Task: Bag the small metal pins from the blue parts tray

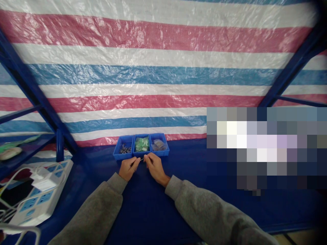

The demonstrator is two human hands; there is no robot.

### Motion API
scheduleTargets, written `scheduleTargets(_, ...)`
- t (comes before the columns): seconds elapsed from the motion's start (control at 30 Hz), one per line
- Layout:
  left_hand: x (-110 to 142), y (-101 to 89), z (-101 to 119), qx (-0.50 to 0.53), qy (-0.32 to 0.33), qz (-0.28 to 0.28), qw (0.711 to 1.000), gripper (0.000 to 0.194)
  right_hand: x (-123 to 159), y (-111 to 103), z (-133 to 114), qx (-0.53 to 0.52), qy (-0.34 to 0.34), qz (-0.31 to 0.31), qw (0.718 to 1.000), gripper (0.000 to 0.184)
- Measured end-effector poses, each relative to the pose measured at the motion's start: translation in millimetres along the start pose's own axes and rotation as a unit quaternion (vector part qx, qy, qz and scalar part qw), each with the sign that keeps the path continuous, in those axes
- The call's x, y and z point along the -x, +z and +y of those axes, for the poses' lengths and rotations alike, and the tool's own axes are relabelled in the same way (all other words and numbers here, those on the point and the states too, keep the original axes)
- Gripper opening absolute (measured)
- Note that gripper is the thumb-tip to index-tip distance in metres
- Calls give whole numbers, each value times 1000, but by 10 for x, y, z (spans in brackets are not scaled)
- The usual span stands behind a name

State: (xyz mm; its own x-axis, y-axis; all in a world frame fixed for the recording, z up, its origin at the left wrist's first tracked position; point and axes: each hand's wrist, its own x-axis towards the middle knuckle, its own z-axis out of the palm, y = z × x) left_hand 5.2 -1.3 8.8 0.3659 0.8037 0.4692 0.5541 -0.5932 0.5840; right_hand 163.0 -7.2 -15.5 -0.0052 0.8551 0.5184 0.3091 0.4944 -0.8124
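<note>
Workshop bench (143, 207), small-parts bins (123, 157)

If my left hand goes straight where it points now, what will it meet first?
Probably the fingertips of the right hand; the left hand points toward them, with a small thin piece between the two. Depth is unclear from this one view.

2 gray sleeves (102, 207), ribbed cuffs (174, 186)
</note>
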Motion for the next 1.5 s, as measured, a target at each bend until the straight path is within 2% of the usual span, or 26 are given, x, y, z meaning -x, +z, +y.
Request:
scheduleTargets(0.27, -11, -24, 18, 40, -20, 37, 998, 42, 13, -5, -33, -36, -10, -17, 999, 23)
scheduleTargets(0.5, -6, -21, -1, 53, -31, 31, 998, 42, 30, -32, -63, -24, -39, -45, 998, 33)
scheduleTargets(0.63, -4, -10, -24, 84, -35, 33, 995, 31, 30, -50, -90, -25, -53, -53, 997, 38)
scheduleTargets(0.73, -8, 4, -53, 97, -27, 51, 994, 23, 28, -53, -99, -26, -51, -57, 997, 41)
scheduleTargets(0.87, -8, 1, -64, 91, -5, 86, 992, 23, 25, -36, -81, -17, -46, -64, 997, 43)
scheduleTargets(1.1, -10, -30, -65, 104, -14, 99, 990, 30, 19, -15, -50, 4, -40, -45, 998, 44)
scheduleTargets(1.27, -18, 7, -126, 24, -10, 97, 995, 27, 22, -25, -61, 14, -39, -18, 999, 41)
scheduleTargets(1.5, -15, 24, -178, 32, -17, 124, 992, 20, 22, -28, -58, 15, -25, 7, 1000, 40)
